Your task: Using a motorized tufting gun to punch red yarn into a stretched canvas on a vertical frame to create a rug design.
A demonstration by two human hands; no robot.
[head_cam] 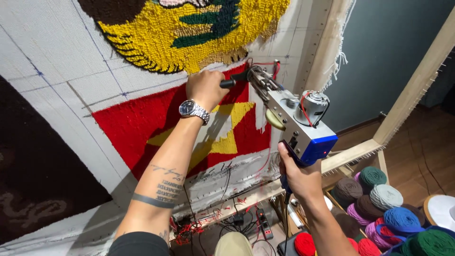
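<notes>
Both hands are clamped on the silver-and-blue metal tufting gun [289, 114]: my left hand [204, 87] wraps its black front handle, my right hand [296, 173] closes on the rear grip below the blue housing. Ahead of the left fist, the needle tip meets the stretched white backing cloth [57, 61] beside the red yarn field with its yellow star [227, 137]. I judge the red fill is underway; next calls for steady pressure into the cloth.
</notes>
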